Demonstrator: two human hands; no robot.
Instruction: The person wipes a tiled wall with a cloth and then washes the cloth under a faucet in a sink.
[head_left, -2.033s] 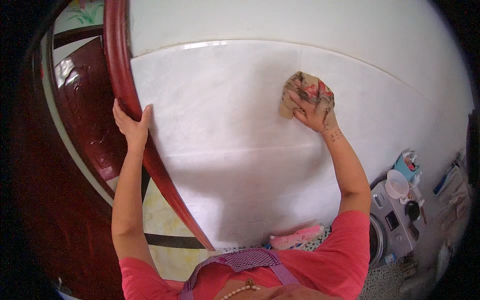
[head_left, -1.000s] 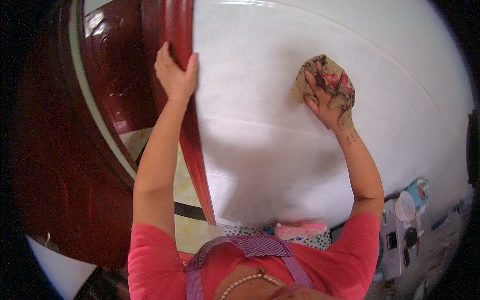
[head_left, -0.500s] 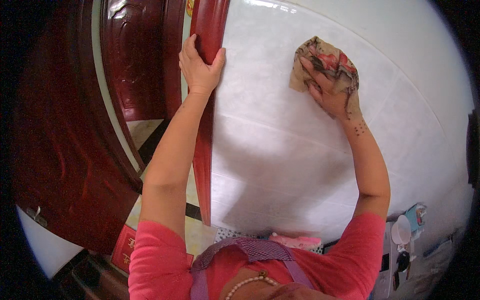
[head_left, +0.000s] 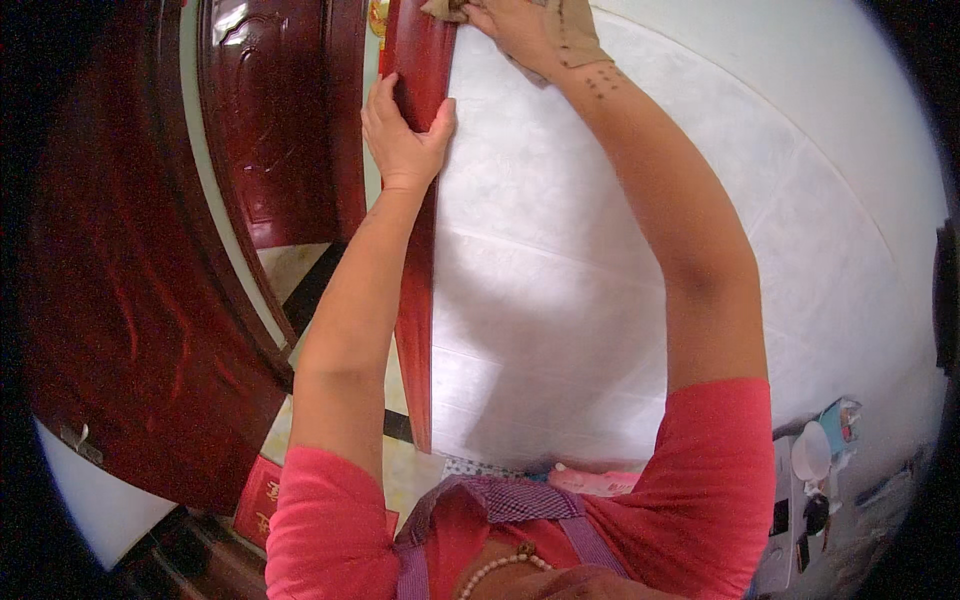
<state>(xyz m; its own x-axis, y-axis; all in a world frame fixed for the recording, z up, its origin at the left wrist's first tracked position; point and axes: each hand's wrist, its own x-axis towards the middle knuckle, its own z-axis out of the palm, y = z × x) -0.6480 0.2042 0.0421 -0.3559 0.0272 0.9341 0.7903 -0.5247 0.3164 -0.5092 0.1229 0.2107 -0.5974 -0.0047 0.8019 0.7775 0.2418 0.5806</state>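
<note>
My left hand [head_left: 408,145] grips the reddish-brown wooden door frame [head_left: 424,60], fingers round its left side and thumb on its right side. At the top edge of the view, my right hand [head_left: 515,32] holds a tan patterned cloth [head_left: 573,32]. Part of that cloth reaches past the fingers onto the upper door frame, and part hangs back over the wrist. Some of the right fingers and the top of the cloth are cut off by the picture's edge. White glossy wall tiles [head_left: 540,200] lie to the right of the frame.
A dark red door [head_left: 110,290] stands at the left, and another carved door [head_left: 265,130] is beyond the doorway. A red mat [head_left: 257,497] lies low on the left. At lower right are a white bowl [head_left: 811,452] and a blue container [head_left: 836,425]; a pink item [head_left: 597,481] sits below the tiles.
My right hand has moved with the cloth from the tiled wall up and left to the top of the door frame. My left hand stays on the frame.
</note>
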